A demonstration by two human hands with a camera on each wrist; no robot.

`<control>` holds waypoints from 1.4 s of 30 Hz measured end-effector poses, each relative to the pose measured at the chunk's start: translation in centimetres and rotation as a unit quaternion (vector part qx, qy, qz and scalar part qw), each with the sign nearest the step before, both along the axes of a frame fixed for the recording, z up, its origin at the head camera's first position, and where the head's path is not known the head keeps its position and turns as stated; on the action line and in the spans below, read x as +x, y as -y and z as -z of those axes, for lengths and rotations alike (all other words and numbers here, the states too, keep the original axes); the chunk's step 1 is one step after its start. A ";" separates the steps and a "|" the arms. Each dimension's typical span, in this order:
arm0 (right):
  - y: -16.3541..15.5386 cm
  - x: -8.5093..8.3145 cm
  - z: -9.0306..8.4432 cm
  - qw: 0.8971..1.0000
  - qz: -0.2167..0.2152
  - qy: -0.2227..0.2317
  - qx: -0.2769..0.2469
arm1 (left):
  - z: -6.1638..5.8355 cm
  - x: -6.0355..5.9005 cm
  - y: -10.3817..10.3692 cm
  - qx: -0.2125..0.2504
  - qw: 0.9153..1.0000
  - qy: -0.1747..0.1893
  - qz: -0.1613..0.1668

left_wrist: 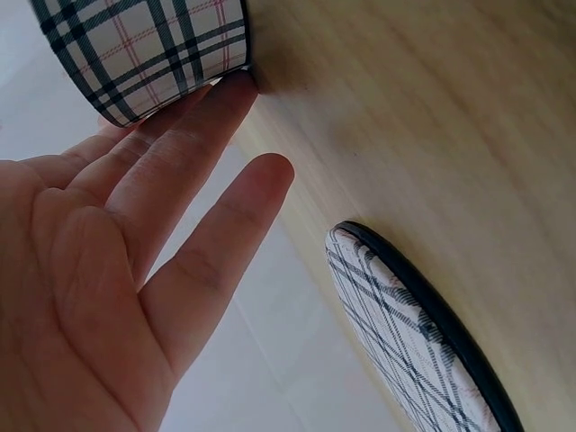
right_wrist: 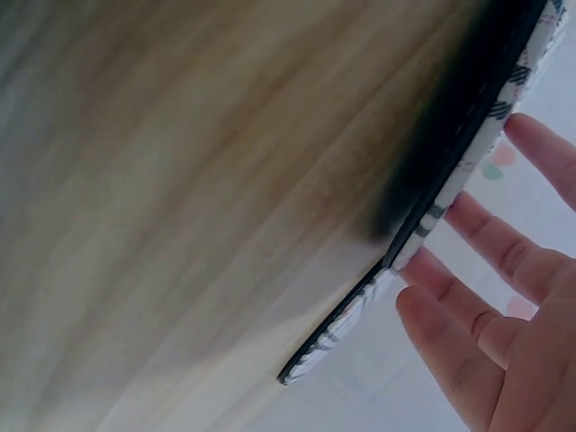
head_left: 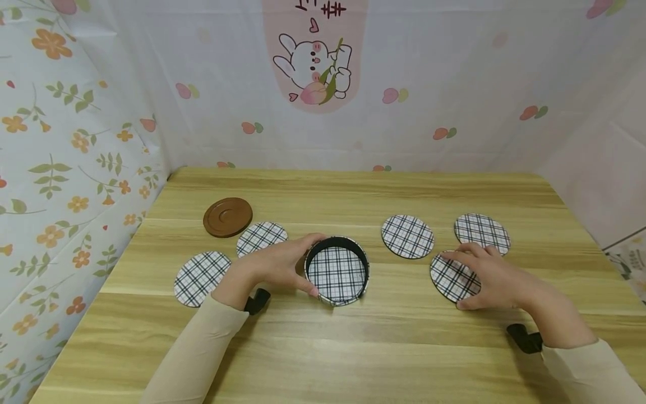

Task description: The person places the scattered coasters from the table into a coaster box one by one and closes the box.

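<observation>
A round plaid box (head_left: 337,271) with a black inner wall stands open at the table's middle, a plaid disc lying inside it. My left hand (head_left: 282,264) cups its left side, thumb at the far rim and fingers against the near wall. In the left wrist view the fingers (left_wrist: 180,153) lie fairly straight against the plaid box wall (left_wrist: 153,45). My right hand (head_left: 492,275) lies over a plaid coaster (head_left: 449,278), fingers spread on top and thumb at its near edge. The right wrist view shows that coaster (right_wrist: 432,216) edge-on with straight fingers (right_wrist: 468,306) beside it.
Several more plaid coasters lie flat on the wooden table (head_left: 353,348): two at the right (head_left: 407,236) (head_left: 481,232) and two at the left (head_left: 261,237) (head_left: 201,276). A brown round disc (head_left: 227,216) sits at the back left. Patterned sheets wall in three sides.
</observation>
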State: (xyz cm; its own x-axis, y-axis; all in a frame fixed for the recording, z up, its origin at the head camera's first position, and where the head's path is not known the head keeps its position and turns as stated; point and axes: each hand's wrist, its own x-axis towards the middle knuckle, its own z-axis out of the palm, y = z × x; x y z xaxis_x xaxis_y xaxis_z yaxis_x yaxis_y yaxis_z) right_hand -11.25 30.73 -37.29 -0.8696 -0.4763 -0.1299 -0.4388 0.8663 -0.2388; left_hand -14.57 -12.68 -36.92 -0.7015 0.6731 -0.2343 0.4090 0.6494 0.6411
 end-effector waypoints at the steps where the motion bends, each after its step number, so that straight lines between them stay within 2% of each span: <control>1: 0.0 0.0 0.0 1.000 -0.001 0.000 0.000 | 0.0 0.0 0.0 0.001 1.000 0.000 0.000; 25: 2.4 0.4 -0.9 1.000 -0.002 -0.004 0.000 | 0.0 -0.1 0.0 0.012 1.000 -0.005 0.008; 42: 5.0 0.1 -1.7 1.000 -0.015 0.002 -0.001 | 0.4 -0.1 0.1 -0.001 1.000 -0.013 0.002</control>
